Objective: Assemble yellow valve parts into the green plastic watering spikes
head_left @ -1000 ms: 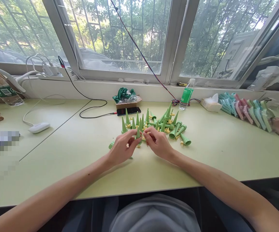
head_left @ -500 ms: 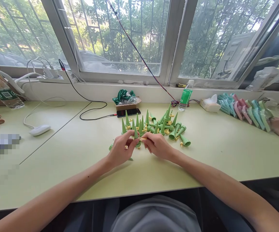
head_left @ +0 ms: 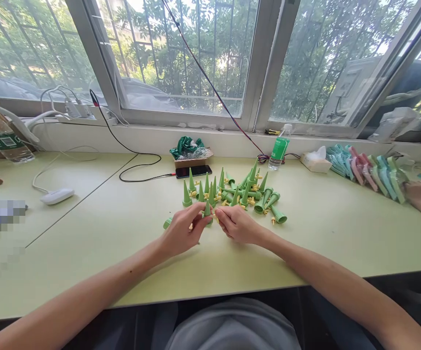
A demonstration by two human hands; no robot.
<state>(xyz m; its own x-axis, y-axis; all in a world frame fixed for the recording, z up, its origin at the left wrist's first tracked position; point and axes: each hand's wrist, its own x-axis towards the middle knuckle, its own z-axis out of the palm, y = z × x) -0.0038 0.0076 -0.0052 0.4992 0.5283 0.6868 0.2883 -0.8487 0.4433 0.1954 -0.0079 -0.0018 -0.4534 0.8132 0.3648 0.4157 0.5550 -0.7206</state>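
Pinched between the thumb and fingers of my left hand [head_left: 184,227] is a green plastic watering spike [head_left: 207,209], its pointed end up. My right hand [head_left: 238,223] is closed right beside it, its fingertips pinching a small yellow valve [head_left: 216,218] that is mostly covered. Just beyond both hands is a group of green watering spikes [head_left: 252,187], some upright and some on their sides, with several yellow valves among them. One loose yellow valve [head_left: 273,220] stands at the right edge of the group. A green piece [head_left: 167,223] lies left of my left hand.
Behind the spikes are a phone [head_left: 193,171] on a cable, a small box [head_left: 192,159] with green plastic, and a water bottle [head_left: 279,148]. A tissue box [head_left: 315,160] and wrapped pastel items [head_left: 372,170] stand right, where another person's hand [head_left: 418,191] touches them.
My hands stay close together at the spike. The spike tilted slightly and dipped lower, while my right fingers shifted at its side with the yellow valve. The camera view moved slightly.
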